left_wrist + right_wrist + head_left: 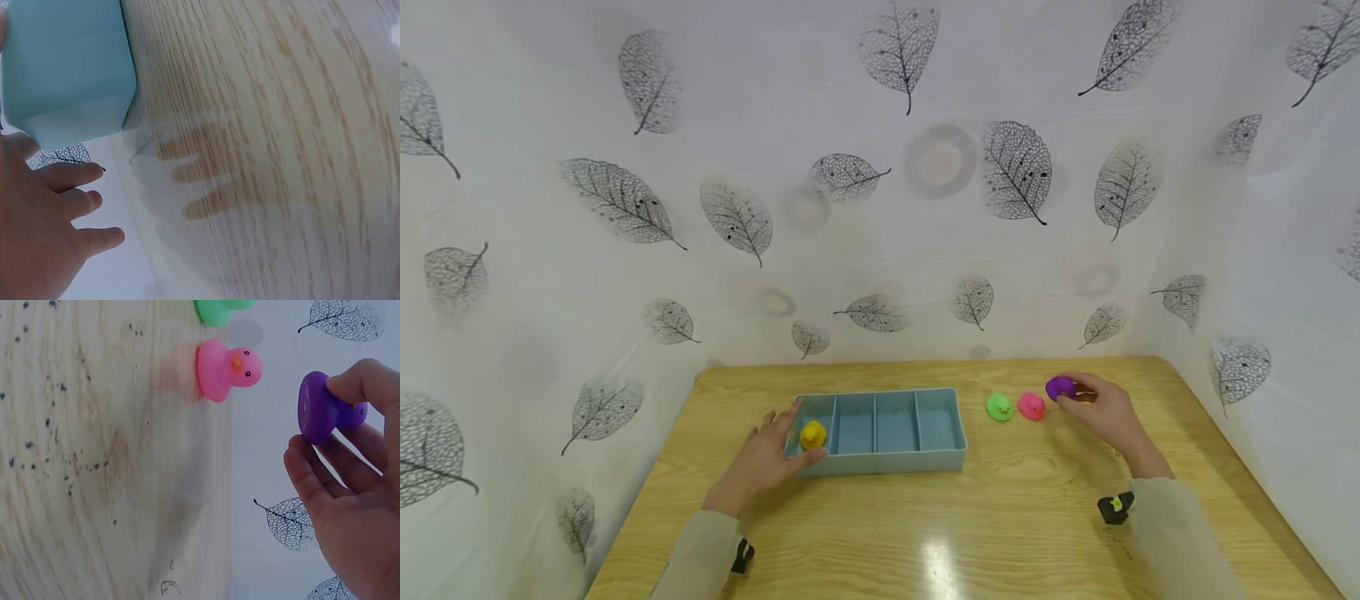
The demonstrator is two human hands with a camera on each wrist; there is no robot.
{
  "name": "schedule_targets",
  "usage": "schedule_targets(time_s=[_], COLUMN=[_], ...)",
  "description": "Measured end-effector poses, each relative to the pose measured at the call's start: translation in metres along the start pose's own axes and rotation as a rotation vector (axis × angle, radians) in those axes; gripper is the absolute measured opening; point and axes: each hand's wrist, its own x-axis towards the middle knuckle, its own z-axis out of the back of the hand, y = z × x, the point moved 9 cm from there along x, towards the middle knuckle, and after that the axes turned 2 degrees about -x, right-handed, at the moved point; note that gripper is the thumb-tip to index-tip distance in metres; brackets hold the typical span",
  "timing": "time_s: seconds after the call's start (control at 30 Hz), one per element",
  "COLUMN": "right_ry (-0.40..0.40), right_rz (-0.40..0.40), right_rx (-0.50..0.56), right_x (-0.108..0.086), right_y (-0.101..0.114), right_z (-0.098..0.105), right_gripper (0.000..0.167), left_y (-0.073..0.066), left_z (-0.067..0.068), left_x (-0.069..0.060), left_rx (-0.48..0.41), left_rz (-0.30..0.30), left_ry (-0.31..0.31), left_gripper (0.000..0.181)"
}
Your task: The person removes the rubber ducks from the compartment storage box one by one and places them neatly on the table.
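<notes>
Above the right side of the light wood-grain counter (925,517): 1 purple, rounded, rubbery toy duck (1059,387), held clear, near 1 pink, rubbery toy duck (1032,407). Handling, by judgement: light, soft, hardly fragile, perhaps slick; best gripped at the body's sides. Right hand (1107,412): pinching the purple duck between thumb and fingers, forearm (1180,533) angled inward. Left hand (766,457): fingers spread about the left end of 1 pale-blue, 4-compartment plastic tray (887,462).

White sheeting (865,258) rose behind the wooden table (865,525) and along both sides, printed with dark skeletal leaves (1017,171) and faint round patches (805,208). A bright reflection (938,568) gleamed on the pale, grained tabletop.
</notes>
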Motion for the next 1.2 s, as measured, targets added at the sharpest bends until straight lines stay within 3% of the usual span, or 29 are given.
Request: schedule_targets(time_s=[0.3, 0.8, 1.2], right_ry=[-0.026, 0.069, 0.088], right_rz=[0.027, -0.034, -0.066], right_rx=[-0.02, -0.05, -0.102], right_x=[0.002, 0.002, 0.008], right_y=[-0.013, -0.038, -0.053], right_z=[0.003, -0.01, -0.016], right_gripper=[0.043, 0.05, 0.048], left_y=[-0.003, -0.003, 0.0], left_z=[0.002, 0.003, -0.001], left_x=[-0.001, -0.002, 0.0], left_rx=[0.0, -0.006, -0.004], left_rz=[-0.009, -0.006, 0.005], left_ry=[-0.006, -0.006, 0.007], left_gripper=[0.102, 0.102, 0.102])
